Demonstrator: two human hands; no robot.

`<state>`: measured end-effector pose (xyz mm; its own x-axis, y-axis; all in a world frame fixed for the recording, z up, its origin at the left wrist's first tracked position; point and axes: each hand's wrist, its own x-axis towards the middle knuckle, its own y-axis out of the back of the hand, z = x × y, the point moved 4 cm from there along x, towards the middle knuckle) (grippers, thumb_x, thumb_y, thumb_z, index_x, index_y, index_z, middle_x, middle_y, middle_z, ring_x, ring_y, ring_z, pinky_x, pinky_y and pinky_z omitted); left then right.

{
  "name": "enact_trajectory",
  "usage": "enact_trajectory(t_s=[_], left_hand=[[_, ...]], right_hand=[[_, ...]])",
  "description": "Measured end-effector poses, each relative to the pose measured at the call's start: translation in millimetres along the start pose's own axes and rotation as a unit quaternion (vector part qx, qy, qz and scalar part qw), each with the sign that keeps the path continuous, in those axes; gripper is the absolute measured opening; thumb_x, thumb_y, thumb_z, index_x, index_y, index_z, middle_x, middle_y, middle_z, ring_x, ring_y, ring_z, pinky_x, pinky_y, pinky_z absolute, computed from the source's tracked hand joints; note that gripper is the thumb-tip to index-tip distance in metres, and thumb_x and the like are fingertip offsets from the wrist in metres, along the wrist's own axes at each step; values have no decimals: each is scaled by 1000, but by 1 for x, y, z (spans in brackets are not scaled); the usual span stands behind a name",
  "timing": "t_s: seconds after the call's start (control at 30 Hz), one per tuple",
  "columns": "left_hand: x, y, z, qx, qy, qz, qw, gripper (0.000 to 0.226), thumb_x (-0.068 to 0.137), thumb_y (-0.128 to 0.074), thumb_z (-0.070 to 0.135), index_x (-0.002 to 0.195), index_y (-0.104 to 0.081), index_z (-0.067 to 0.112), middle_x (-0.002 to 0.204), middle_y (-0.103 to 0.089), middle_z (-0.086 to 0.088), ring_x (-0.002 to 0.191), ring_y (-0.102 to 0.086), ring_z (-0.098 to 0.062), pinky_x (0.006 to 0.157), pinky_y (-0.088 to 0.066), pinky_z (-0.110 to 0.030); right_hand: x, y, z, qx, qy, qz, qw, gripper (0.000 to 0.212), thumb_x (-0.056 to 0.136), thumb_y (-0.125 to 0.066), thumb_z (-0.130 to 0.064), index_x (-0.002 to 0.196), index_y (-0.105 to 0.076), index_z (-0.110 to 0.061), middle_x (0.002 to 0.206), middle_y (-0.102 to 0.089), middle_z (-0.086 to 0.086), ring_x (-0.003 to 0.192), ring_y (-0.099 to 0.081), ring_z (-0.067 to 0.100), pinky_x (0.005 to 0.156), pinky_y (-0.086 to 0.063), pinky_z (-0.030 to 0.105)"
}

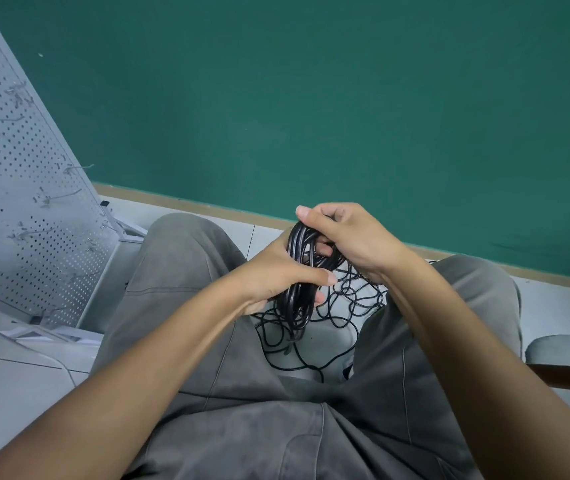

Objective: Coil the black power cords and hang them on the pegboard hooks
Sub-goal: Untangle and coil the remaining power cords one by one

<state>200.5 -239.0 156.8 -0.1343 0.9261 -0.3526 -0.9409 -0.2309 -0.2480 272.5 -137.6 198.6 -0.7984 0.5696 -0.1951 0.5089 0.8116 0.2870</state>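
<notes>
You sit with your knees apart, and both hands hold one coil of black power cord (299,271) in front of you, above the gap between your legs. Your left hand (276,275) grasps the lower middle of the coil, thumb laid across the front. Your right hand (342,237) curls over its top end, fingers wrapped around the loops. The coil is a narrow oval; its long axis runs nearly up and down in view, top end pointing away from you toward the green wall (311,98), bottom end hanging toward your lap. Below it, loose cord (342,306) lies tangled on the floor between your legs.

You seem to be mid-coiling. Next, you probably need to draw more slack from the tangle and lay another loop on. The pegboard (17,185), with empty hooks, leans well apart at your left.
</notes>
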Motion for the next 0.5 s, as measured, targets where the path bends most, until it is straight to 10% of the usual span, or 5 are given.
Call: enact_trajectory(t_s=[0.27,0.5], left_hand=[[-6,-2,2,-22,18,-43,999,9,96,-66,3,101,-60,7,97,-76,-24,62,-63,-21,69,-57,-36],[-4,7,5,9,-54,-24,998,33,92,-70,-2,113,-64,23,101,-76,12,100,-70,-8,102,-55,-49]], right_hand=[[-1,-5,-4,95,-4,14,995,42,102,-62,-33,104,-66,9,69,-58,5,61,-58,15,61,-49,31],[1,-6,-10,110,-5,-24,994,43,102,-60,-32,109,-66,10,73,-60,4,67,-59,17,64,-49,29]])
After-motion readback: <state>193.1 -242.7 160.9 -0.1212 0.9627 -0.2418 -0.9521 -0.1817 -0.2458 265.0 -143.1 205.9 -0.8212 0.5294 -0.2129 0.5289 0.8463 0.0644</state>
